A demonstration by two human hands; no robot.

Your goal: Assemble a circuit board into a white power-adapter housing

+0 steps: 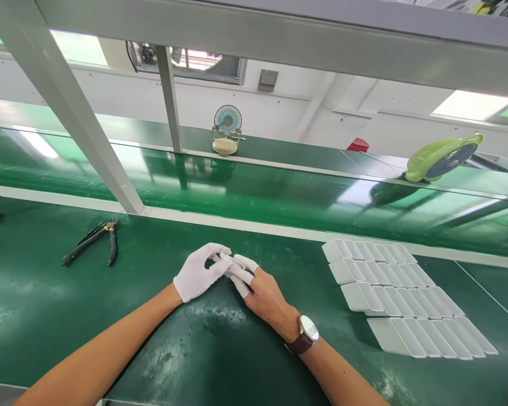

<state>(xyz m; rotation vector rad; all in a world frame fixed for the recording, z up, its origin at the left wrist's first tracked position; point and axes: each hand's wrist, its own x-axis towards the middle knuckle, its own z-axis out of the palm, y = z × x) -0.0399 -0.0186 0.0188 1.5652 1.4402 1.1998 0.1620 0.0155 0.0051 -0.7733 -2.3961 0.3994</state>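
My left hand [198, 272] wears a white glove and rests on the green bench, its fingers pinched on the white finger cots of my right hand [265, 293]. My right hand lies flat beside it, bare except for those cots on the fingertips, with a brown-strapped watch [307, 334] on the wrist. A thin pale sliver shows between the fingertips of both hands; I cannot make out what it is. Both hands meet near the bench's middle.
Black pliers [93, 241] lie at the left. Rows of white plastic pieces [400, 296] lie fanned out at the right. A glossy green conveyor [254, 189] runs behind, with a small desk fan [227, 131], a green fan [442, 157] and slanted grey frame posts [71, 113].
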